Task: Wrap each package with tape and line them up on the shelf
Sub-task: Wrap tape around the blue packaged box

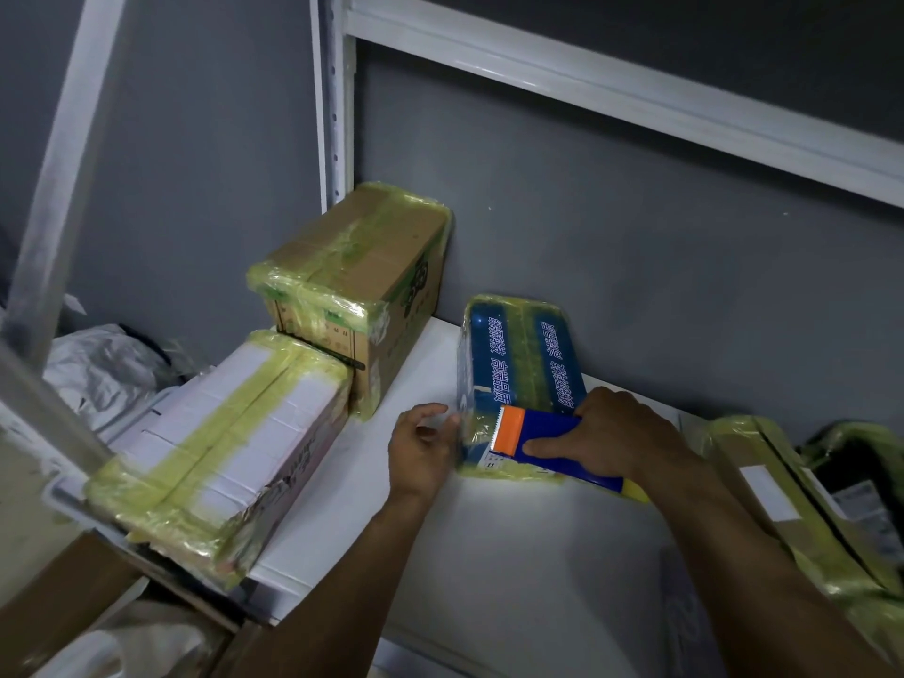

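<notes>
A blue package (518, 364) with white print and yellowish tape bands lies on the white shelf (489, 540). My right hand (616, 437) grips a blue tape dispenser (543, 440) with an orange toothed cutter, pressed on the package's near end. My left hand (423, 445) is at the package's left near corner, fingers curled against the clear tape there. A taped brown carton (357, 281) stands at the back left. A taped white package (225, 447) lies in front of it, overhanging the shelf's left edge.
More taped packages (792, 501) lie at the right, one brown and one dark. A white shelf upright (337, 100) and an upper beam (636, 90) frame the bay against a grey wall. Grey plastic bags (102, 369) sit beyond the shelf's left side.
</notes>
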Motion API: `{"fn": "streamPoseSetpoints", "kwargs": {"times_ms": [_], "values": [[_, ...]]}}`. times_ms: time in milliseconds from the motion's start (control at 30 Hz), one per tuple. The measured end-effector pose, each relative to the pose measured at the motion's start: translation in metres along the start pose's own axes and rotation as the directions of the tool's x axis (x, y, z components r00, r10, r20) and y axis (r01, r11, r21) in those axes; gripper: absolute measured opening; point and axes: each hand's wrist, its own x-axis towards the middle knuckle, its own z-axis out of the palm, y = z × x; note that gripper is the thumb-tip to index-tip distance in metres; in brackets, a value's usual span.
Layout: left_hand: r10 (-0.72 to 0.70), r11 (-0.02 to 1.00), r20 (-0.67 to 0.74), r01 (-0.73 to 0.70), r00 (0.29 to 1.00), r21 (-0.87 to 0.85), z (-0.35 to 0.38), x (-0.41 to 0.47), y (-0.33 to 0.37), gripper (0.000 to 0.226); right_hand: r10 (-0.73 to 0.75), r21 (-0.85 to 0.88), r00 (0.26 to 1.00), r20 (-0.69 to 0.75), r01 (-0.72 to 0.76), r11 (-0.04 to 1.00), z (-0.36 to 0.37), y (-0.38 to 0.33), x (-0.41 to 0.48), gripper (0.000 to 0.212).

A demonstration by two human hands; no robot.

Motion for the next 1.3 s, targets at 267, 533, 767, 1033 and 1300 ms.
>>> {"fn": "streamPoseSetpoints", "kwargs": {"times_ms": [267,533,767,1033,1300], "values": [[0.004,0.994,0.319,0.031,0.948,-0.103,0.010,-0.025,-0.012,0.030,-0.002,0.034,1.000,-0.022,0.003,0.999,0.004,0.004,0.001,0.082],[0.176,0.984,0.512,-0.162,0.841,-0.071,-0.022,0.020,-0.002,0.050,-0.003,0.046,1.000,-0.006,0.003,0.999,0.002,0.005,-0.001,0.080],[0.356,0.654,0.615,-0.658,0.703,0.373,-0.030,0.033,0.015,0.059,-0.005,0.055,1.000,-0.018,0.006,0.998,0.006,0.008,-0.001,0.085],[0.477,0.604,0.554,-0.712,0.682,0.357,-0.031,0.032,0.012,0.054,-0.007,0.111,0.999,-0.036,0.010,0.994,0.010,0.008,-0.007,0.084],[0.455,0.592,0.562,-0.706,0.691,0.389,-0.027,0.033,0.010,0.047,-0.001,0.138,0.999,-0.040,0.007,0.990,0.001,0.017,-0.022,0.076]]}}
